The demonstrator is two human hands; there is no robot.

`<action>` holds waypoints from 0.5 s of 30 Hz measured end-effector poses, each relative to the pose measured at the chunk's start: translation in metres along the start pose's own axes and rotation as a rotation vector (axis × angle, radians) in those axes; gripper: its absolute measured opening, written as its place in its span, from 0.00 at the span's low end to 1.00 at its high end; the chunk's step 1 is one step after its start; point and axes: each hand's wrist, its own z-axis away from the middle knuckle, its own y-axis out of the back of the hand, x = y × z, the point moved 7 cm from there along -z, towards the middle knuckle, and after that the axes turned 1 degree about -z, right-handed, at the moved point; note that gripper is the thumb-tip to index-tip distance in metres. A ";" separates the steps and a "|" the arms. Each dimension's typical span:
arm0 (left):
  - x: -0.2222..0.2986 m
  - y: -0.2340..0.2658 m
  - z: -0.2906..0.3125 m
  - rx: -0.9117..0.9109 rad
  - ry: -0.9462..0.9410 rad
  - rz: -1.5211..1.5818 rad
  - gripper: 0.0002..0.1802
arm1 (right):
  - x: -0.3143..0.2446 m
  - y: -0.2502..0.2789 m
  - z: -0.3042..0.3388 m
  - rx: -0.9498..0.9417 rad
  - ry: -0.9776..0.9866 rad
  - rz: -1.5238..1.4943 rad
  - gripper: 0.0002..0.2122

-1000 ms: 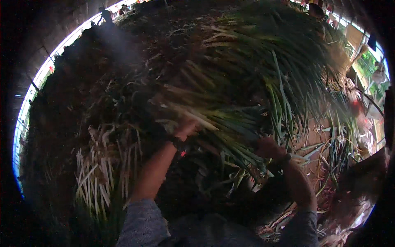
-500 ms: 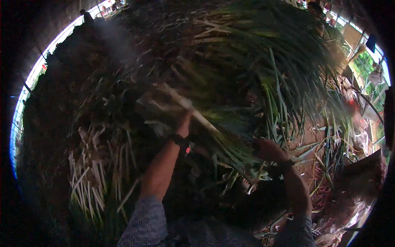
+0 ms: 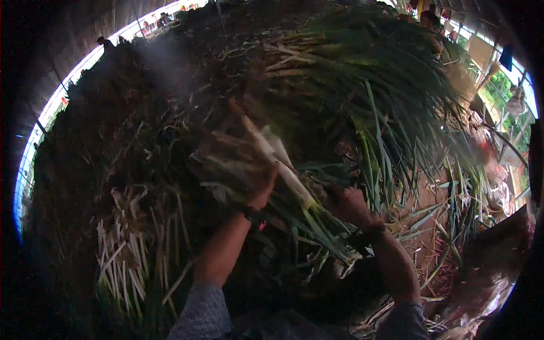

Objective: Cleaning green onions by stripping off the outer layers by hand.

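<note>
Pale white stems of large green onions [image 3: 296, 187] slant across the middle, their roots toward the upper left and green leaves toward the lower right. My left hand [image 3: 265, 186] is closed around the stems at their white part. My right hand [image 3: 350, 205] is beside the upper part of the leaves with its fingers curled; what they hold, if anything, is hidden in shadow. Dark bands circle both my wrists. Below the hands, the green leaves [image 3: 326, 229] trail toward my right forearm.
A large heap of green onions [image 3: 362, 62] spreads across the far side. White-stemmed onions [image 3: 122, 255] lie in a bunch at the left. Loose leaves litter the brown ground [image 3: 422, 198] at the right. Another person [image 3: 430, 22] is at the far right, another [image 3: 105, 42] at the far left.
My right hand has moved left and slightly up along the leaves, closer to the stems. My left hand, still gripping, has shifted slightly right and down. The stems now slant more steeply.
</note>
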 end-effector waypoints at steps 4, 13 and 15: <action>0.058 -0.033 0.016 0.012 0.213 -0.120 0.32 | 0.025 0.000 -0.005 -0.031 -0.110 0.111 0.14; -0.066 0.006 -0.025 0.149 -0.193 0.486 0.29 | -0.003 0.000 -0.020 -0.019 -0.032 -0.016 0.15; -0.088 0.007 -0.043 0.163 -0.016 0.601 0.30 | 0.010 -0.005 -0.009 -0.075 -0.028 -0.019 0.14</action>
